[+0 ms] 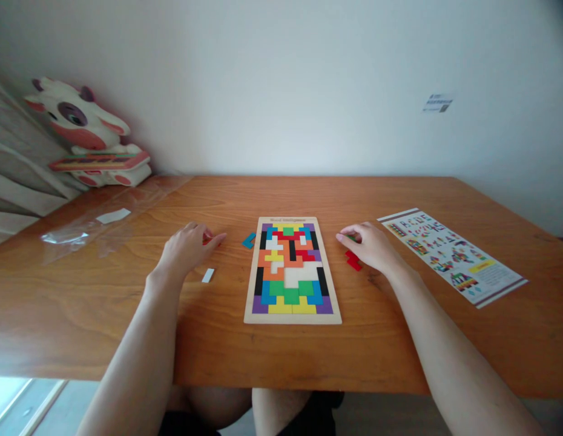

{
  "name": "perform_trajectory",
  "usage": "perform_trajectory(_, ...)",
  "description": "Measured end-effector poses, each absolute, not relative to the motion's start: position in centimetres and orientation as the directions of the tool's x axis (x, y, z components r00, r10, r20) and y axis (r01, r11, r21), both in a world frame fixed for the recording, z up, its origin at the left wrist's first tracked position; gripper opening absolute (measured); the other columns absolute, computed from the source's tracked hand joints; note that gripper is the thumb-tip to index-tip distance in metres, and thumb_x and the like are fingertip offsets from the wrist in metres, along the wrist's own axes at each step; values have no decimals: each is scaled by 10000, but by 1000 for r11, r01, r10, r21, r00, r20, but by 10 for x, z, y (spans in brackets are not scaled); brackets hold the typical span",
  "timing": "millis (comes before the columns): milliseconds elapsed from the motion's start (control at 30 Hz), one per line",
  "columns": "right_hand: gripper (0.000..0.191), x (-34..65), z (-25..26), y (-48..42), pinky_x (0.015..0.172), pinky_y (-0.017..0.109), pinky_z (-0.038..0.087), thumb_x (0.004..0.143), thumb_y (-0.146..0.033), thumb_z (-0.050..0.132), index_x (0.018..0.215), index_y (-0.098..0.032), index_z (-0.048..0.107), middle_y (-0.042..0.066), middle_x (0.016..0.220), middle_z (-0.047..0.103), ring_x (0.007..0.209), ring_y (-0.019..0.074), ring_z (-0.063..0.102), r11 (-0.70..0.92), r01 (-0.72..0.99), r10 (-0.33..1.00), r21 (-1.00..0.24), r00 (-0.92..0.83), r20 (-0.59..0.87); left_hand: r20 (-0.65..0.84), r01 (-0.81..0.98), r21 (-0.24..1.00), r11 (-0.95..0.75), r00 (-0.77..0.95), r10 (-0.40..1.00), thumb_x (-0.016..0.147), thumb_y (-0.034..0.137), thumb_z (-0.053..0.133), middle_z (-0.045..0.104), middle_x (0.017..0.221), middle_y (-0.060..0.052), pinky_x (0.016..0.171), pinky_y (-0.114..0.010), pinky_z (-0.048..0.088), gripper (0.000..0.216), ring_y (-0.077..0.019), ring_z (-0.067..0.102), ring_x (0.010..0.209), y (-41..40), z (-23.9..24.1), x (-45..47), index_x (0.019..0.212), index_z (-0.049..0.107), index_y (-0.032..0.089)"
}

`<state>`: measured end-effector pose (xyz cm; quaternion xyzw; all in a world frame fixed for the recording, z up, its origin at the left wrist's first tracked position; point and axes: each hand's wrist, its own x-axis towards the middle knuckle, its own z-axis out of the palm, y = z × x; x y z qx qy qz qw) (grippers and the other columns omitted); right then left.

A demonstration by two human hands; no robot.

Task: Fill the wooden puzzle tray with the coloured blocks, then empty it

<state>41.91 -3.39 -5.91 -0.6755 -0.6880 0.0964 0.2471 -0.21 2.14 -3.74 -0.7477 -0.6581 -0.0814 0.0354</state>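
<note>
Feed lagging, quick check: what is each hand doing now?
Left hand: fingers closed on a small red wooden puzzle piece.
Right hand: curled beside a second red wooden puzzle piece; grip cannot be told.

We see wooden table (127,315): cow toy (82,130) at far left corner, clear plastic wrapper (104,221) on left side, printed leaflet (449,254) on right.

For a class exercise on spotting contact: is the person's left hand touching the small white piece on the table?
Apart. The head view shows a strip of bare table between the left hand and the white piece, which lies beside the wrist.
</note>
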Motion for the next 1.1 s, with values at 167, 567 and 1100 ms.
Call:
perform_trajectory(167, 286, 433, -61, -34, 800, 362, 557, 817, -420, 714, 993, -196, 732, 93, 981, 753, 856, 226, 691, 62, 740, 996, -670, -6, 86, 272, 924, 107, -368, 329, 904, 929, 577, 467, 678, 969, -104, 883, -408, 508, 427, -275, 646, 937, 23, -44, 8, 886, 640, 189)
perform_trajectory(567, 385, 453, -72, -30, 784, 350, 564, 737, -384, 800, 1056, -176, 738, 102, 1002, 748, 845, 210, 689, 11, 702, 998, -712, 36, 51, 323, 761, 198, -618, 544, 774, 965, 274, 363, 676, 1113, -110, 939, -384, 524, 328, -241, 658, 1015, 22, -46, 18, 1096, 651, 186)
perform_trajectory(1100, 267, 430, -66, -33, 648, 301, 527, 805, -368, 708, 1009, -196, 727, 63, 860, 712, 698, 173, 627, 90, 785, 988, -612, 7, 154, 276, 734, 367, -571, 500, 821, 927, 348, 438, 737, 1135, -66, 947, -360, 559, 337, -231, 700, 1030, 15, -40, 23, 1095, 699, 217)
